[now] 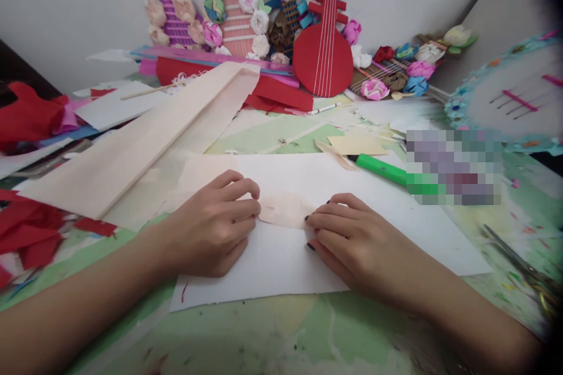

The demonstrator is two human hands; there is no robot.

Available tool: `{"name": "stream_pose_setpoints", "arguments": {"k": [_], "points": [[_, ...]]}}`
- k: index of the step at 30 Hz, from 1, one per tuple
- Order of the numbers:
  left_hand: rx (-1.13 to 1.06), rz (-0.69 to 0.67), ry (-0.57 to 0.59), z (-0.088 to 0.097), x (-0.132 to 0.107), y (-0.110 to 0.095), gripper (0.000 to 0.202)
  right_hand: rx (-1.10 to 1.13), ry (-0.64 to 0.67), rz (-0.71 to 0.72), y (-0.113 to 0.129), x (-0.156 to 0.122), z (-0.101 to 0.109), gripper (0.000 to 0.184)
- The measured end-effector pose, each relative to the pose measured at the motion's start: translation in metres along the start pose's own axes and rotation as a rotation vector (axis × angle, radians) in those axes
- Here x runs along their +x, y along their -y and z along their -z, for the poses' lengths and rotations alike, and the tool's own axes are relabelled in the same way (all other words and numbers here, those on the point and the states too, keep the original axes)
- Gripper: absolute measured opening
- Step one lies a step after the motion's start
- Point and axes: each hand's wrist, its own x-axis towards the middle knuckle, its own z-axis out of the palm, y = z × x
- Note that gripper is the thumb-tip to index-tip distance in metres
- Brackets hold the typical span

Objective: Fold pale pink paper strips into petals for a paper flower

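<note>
A small cream piece of crepe paper (285,208), petal-like in outline, lies between my two hands just over a white sheet (281,272). My left hand (217,222) has curled fingers pinching its left end. At the opposite end, the fingertips of my right hand (352,234), with dark nails, are closed on the paper's edge. Both thumbs are mostly hidden. A green-handled cutter (382,170) lies on the sheet beyond my right hand. Near it are a cream scrap (338,155) and a pale yellow piece of paper (358,145).
Scissors (523,261) lie at the right. A long folded cream paper (145,146) stretches across the left, near red crepe paper (29,228). Along the wall stand a red paper lute (323,61) and other instrument-shaped crafts with paper flowers. A blurred patch covers something at right.
</note>
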Motion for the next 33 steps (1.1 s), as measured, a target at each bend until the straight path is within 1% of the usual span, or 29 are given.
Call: {"name": "stream_pose_setpoints", "arguments": {"k": [3, 5, 6, 7, 11, 15, 17, 18, 20, 22, 23, 24, 26, 28, 30, 33], "points": [[-0.058, 0.044, -0.062, -0.003, -0.001, 0.0, 0.014, -0.005, -0.011, 0.016, -0.001, 0.0, 0.002, 0.027], [-0.108, 0.076, -0.111, -0.006, -0.001, 0.0, 0.018, -0.028, -0.024, 0.016, -0.003, 0.0, 0.004, 0.025], [-0.129, 0.079, -0.111, -0.008, 0.0, 0.0, 0.021, -0.044, -0.027, 0.008, -0.004, 0.0, 0.006, 0.024], [-0.142, 0.077, -0.089, -0.009, 0.0, -0.001, 0.025, -0.06, -0.027, -0.008, -0.006, 0.0, 0.007, 0.022], [-0.142, 0.047, 0.073, -0.009, 0.003, -0.001, 0.039, -0.121, 0.003, -0.125, -0.015, 0.0, 0.009, 0.019], [-0.173, 0.063, 0.118, -0.006, 0.003, -0.004, 0.053, -0.181, 0.052, -0.244, -0.026, -0.002, 0.002, 0.021], [-0.21, 0.097, 0.144, -0.006, 0.003, -0.009, 0.064, -0.209, 0.059, -0.27, -0.029, -0.002, -0.002, 0.029], [-0.227, 0.134, 0.154, -0.007, 0.003, -0.014, 0.069, -0.219, 0.051, -0.275, -0.029, -0.002, -0.002, 0.032], [-0.233, 0.247, 0.154, -0.011, 0.003, -0.025, 0.075, -0.204, -0.001, -0.258, -0.025, 0.0, -0.002, 0.035], [-0.115, 0.448, 0.028, -0.017, 0.004, -0.039, 0.077, -0.107, -0.085, -0.217, -0.014, 0.003, 0.0, 0.027], [-0.057, 0.48, -0.002, -0.021, 0.005, -0.045, 0.079, -0.041, -0.114, -0.19, -0.008, 0.004, 0.0, 0.024], [-0.043, 0.462, -0.004, -0.024, 0.006, -0.05, 0.082, 0.021, -0.118, -0.146, -0.001, 0.006, 0.0, 0.022], [-0.039, 0.412, -0.014, -0.028, 0.008, -0.058, 0.082, 0.11, -0.065, -0.072, 0.01, 0.009, -0.002, 0.02], [-0.067, 0.394, -0.015, -0.03, 0.009, -0.061, 0.082, 0.126, -0.024, -0.06, 0.015, 0.01, -0.007, 0.019], [-0.117, 0.402, -0.023, -0.03, 0.01, -0.061, 0.082, 0.124, -0.019, -0.06, 0.014, 0.01, -0.01, 0.018], [-0.13, 0.383, -0.044, -0.026, 0.01, -0.058, 0.078, 0.113, -0.064, -0.068, 0.004, 0.008, -0.013, 0.018]]}}
